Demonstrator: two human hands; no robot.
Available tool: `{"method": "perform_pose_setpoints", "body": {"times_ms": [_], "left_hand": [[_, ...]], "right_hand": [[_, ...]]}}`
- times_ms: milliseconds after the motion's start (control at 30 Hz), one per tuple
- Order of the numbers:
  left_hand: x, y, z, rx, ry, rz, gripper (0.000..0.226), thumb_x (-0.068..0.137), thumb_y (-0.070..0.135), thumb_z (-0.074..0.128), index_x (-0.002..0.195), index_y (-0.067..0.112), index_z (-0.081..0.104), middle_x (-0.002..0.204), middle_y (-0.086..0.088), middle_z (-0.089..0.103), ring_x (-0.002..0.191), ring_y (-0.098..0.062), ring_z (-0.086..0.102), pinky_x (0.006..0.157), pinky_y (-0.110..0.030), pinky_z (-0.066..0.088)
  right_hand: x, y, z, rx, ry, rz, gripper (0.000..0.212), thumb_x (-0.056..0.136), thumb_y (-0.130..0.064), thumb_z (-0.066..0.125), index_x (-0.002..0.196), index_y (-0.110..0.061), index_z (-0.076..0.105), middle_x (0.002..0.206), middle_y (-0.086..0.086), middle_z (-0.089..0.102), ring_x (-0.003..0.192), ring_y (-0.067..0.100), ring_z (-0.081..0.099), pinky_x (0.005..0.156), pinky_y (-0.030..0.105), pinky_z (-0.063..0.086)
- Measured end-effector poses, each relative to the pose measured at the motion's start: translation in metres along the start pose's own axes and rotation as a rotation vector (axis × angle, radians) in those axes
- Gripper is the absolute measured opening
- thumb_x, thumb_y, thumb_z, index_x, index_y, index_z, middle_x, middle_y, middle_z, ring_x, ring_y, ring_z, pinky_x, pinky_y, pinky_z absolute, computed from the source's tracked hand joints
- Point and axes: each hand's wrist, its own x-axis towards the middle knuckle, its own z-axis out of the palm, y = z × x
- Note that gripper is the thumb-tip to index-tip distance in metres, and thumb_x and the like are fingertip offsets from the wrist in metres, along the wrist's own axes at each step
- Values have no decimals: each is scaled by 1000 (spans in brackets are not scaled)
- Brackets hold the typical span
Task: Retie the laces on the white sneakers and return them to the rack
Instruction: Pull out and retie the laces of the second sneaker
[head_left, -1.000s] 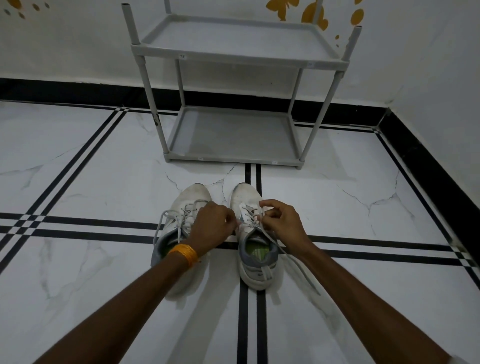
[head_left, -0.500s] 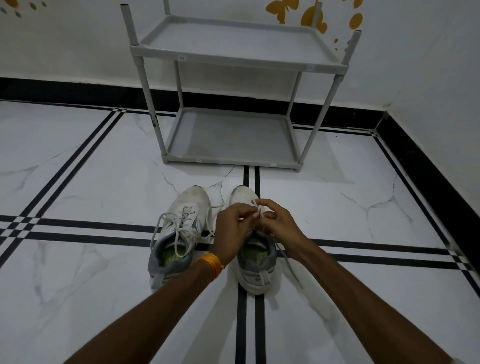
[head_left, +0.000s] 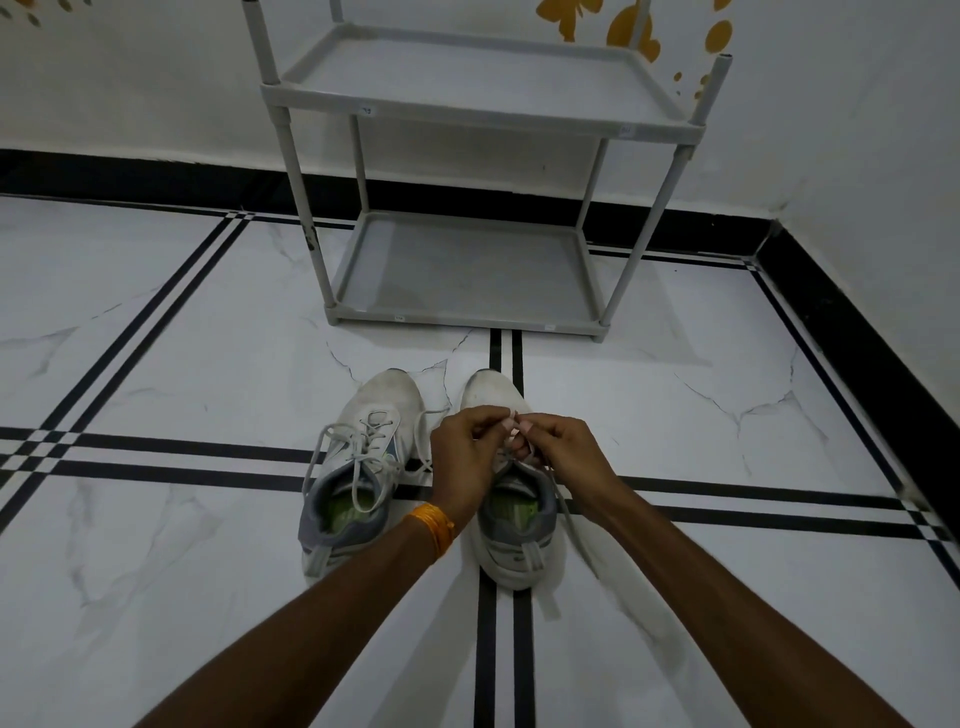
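Note:
Two white sneakers stand side by side on the floor, toes toward the rack. The left sneaker (head_left: 363, 462) has loose laces looped over its grey collar. The right sneaker (head_left: 511, 525) sits under both my hands. My left hand (head_left: 465, 457), with an orange band at the wrist, and my right hand (head_left: 563, 457) meet above its tongue, each pinching a white lace (head_left: 511, 434) between thumb and fingers. One lace end trails down the shoe's right side onto the floor. The grey two-shelf rack (head_left: 467, 280) stands just beyond the shoes, both shelves bare.
The floor is white marble with black double stripes (head_left: 156, 457). A white wall with a black skirting (head_left: 156, 176) runs behind the rack, and another wall closes the right side, forming a corner at the far right.
My left hand moved right, off the left sneaker, and joined my right hand over the right sneaker's laces. Both hands now pinch the lace close together.

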Motion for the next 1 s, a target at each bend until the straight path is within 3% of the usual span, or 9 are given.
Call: {"method": "perform_pose_setpoints", "body": {"times_ms": [167, 267, 433, 500, 600, 800, 933, 1000], "left_hand": [[-1, -4, 3, -79, -30, -69, 18, 89, 10, 66, 105, 12, 74, 99, 2, 74, 91, -9, 70, 82, -26, 58], [0, -1, 1, -121, -15, -115, 11, 83, 8, 73, 93, 8, 73, 87, -2, 74, 77, -8, 71, 71, -23, 59], [2, 6, -6, -324, -55, -332, 45, 75, 9, 81, 106, 7, 48, 84, -11, 73, 69, -17, 73, 60, -23, 58], [6, 6, -9, -315, -105, -435, 55, 73, 12, 83, 114, 10, 46, 93, -12, 72, 82, -22, 72, 66, -28, 59], [16, 4, -14, -297, -223, -496, 56, 73, 12, 83, 119, 6, 52, 104, -19, 69, 100, -36, 68, 88, -44, 58], [24, 7, -13, -77, -427, -300, 20, 88, 13, 68, 103, 0, 66, 106, -28, 68, 93, -34, 67, 86, -42, 56], [16, 6, -13, 14, -326, -184, 20, 87, 21, 70, 89, 2, 63, 88, -19, 73, 76, -26, 72, 70, -30, 60], [11, 1, -10, 48, -266, -113, 22, 86, 24, 71, 87, 3, 64, 80, -15, 74, 71, -24, 73, 69, -34, 62]], "right_hand": [[1, 1, 3, 31, -22, -8, 19, 94, -5, 56, 101, -13, 72, 77, 7, 71, 71, 14, 65, 71, 23, 54], [3, -1, 2, 28, -41, 34, 19, 94, -4, 55, 109, -8, 65, 76, 8, 71, 67, 12, 66, 67, 22, 53], [5, -3, -4, 48, -129, 70, 22, 94, -1, 54, 115, -2, 59, 79, 15, 68, 70, 18, 63, 69, 26, 53], [5, -3, -5, 14, -168, 57, 24, 94, 2, 52, 116, -2, 58, 77, 13, 67, 69, 18, 61, 71, 31, 50], [6, -6, -8, -41, -223, 27, 27, 93, 4, 52, 118, -6, 58, 76, 11, 67, 74, 21, 63, 76, 37, 50], [5, -9, -6, -171, -263, -66, 31, 92, 2, 55, 119, -14, 58, 82, 12, 70, 84, 21, 69, 82, 34, 56], [-2, -5, -5, -122, -212, -55, 37, 93, 0, 55, 122, -20, 47, 81, 10, 72, 84, 23, 70, 81, 33, 57], [-7, -1, -2, -114, -143, -47, 31, 93, -5, 56, 118, -19, 44, 82, 6, 74, 86, 20, 71, 83, 33, 58]]}}
